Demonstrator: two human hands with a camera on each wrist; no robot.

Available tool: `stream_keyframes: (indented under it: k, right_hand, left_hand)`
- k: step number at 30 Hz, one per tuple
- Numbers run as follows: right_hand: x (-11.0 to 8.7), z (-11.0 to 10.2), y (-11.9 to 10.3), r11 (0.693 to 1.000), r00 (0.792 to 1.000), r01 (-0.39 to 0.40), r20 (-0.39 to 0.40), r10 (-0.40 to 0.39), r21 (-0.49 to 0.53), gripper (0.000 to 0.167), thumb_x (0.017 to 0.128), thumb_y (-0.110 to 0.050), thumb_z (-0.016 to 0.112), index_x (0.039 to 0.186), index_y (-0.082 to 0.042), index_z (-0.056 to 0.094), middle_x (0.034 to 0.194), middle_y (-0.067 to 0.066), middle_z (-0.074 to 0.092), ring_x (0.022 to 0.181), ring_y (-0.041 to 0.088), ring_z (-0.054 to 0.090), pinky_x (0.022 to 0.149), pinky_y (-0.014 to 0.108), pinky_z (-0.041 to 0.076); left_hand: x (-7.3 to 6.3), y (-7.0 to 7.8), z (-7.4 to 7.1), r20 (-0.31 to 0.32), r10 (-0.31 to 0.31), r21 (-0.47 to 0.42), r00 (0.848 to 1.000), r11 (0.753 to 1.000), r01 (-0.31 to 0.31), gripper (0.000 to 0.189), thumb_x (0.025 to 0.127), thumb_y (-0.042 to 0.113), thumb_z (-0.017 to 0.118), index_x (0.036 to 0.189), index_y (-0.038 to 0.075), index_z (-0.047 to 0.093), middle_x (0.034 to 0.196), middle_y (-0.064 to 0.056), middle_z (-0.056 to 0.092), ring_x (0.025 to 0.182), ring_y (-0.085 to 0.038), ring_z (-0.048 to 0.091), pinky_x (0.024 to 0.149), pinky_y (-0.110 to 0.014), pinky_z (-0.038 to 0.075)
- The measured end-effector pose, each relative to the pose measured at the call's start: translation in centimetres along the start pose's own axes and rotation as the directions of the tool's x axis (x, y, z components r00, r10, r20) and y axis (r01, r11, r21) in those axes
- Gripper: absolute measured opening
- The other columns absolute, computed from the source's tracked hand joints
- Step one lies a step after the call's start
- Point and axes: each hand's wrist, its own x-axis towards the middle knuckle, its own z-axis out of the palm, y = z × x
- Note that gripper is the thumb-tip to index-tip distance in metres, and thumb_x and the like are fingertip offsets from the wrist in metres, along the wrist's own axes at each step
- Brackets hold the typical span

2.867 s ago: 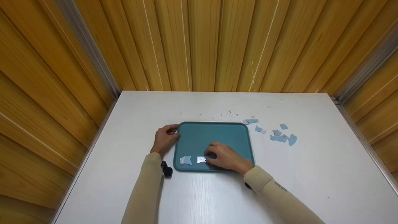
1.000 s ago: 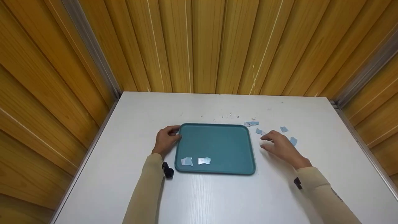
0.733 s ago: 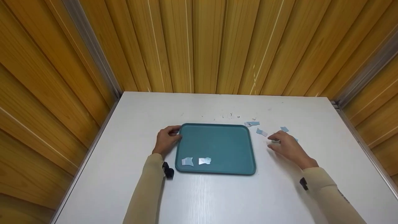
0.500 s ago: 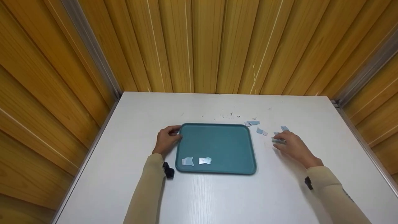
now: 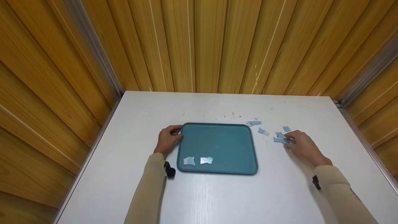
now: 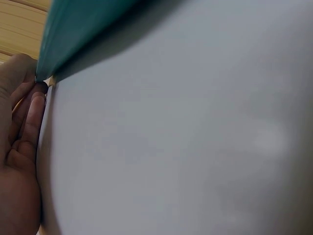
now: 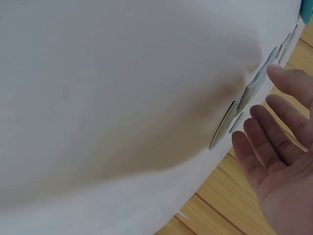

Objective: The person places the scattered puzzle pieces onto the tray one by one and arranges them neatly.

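Leaves two pieces (image 5: 189, 161) apparently settled along the near edge of the tray (image 5: 217, 143), has shifted the right hand (image 5: 304, 147), now spread, from there to loose pieces (image 5: 280, 140) toward the right edge of the worktop (image 5: 224, 199), and pinches the tray's left edge with the left hand (image 5: 167, 140).

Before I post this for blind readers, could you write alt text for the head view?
A bare right hand is at a group of flat pale-blue pieces on a white table, right of a teal tray. The left hand touches the tray's left edge; two more pieces lie in the tray.
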Motion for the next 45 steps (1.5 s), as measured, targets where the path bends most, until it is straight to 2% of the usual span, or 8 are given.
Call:
stream_keyframes:
  k: [6, 14, 22, 31, 45]
  right_hand:
    - [0.2, -0.3, 0.6, 0.998, 0.998, -0.057, 0.042, 0.057, 0.001, 0.048, 0.095, -0.005, 0.077, 0.136, 0.011, 0.061, 0.139, 0.036, 0.055, 0.130, 0.055, 0.050, 0.110, 0.069, 0.037]
    - [0.2, -0.5, 0.8, 0.997, 0.994, -0.083, 0.072, 0.082, 0.005, 0.048, 0.096, -0.006, 0.077, 0.137, 0.011, 0.061, 0.141, 0.037, 0.053, 0.132, 0.057, 0.048, 0.110, 0.070, 0.036]
    - [0.1, -0.3, 0.6, 0.999, 0.999, -0.031, 0.040, 0.031, 0.013, 0.039, 0.094, 0.000, 0.076, 0.130, 0.012, 0.065, 0.129, 0.032, 0.062, 0.124, 0.053, 0.057, 0.107, 0.066, 0.042]
    - [0.1, 0.1, 0.2, 0.999, 0.998, -0.037, 0.049, 0.036, 0.014, 0.035, 0.093, -0.002, 0.078, 0.125, 0.010, 0.069, 0.121, 0.027, 0.064, 0.117, 0.048, 0.060, 0.104, 0.064, 0.045]
    - [0.2, -0.2, -0.4, 0.992, 0.983, -0.129, 0.135, 0.127, 0.006, 0.032, 0.095, -0.016, 0.081, 0.119, 0.002, 0.071, 0.119, 0.023, 0.063, 0.108, 0.040, 0.057, 0.104, 0.065, 0.044]
  left_hand:
    - [0.1, 0.1, 0.1, -0.003, -0.019, 0.001, 1.000, 1.000, 0.019, 0.041, 0.091, 0.005, 0.080, 0.132, 0.011, 0.075, 0.118, -0.003, 0.073, 0.109, -0.021, 0.065, 0.099, -0.038, 0.053]
    - [0.1, 0.1, 0.2, -0.003, -0.017, -0.004, 1.000, 1.000, 0.017, 0.041, 0.091, 0.005, 0.080, 0.131, 0.011, 0.075, 0.117, -0.003, 0.073, 0.108, -0.021, 0.065, 0.098, -0.039, 0.053]
    - [0.1, 0.3, 0.2, 0.002, -0.014, -0.004, 1.000, 1.000, 0.014, 0.041, 0.090, 0.007, 0.081, 0.131, 0.012, 0.075, 0.117, -0.002, 0.073, 0.108, -0.020, 0.065, 0.098, -0.038, 0.053]
    - [-0.2, 0.5, 0.2, 0.001, -0.016, -0.003, 1.000, 1.000, 0.016, 0.043, 0.090, 0.005, 0.081, 0.132, 0.010, 0.074, 0.117, -0.005, 0.073, 0.107, -0.022, 0.066, 0.098, -0.040, 0.053]
    - [0.0, 0.1, 0.0, -0.012, -0.012, 0.010, 1.000, 1.000, 0.012, 0.042, 0.089, 0.005, 0.080, 0.130, 0.010, 0.076, 0.117, -0.004, 0.074, 0.108, -0.021, 0.066, 0.098, -0.040, 0.053]
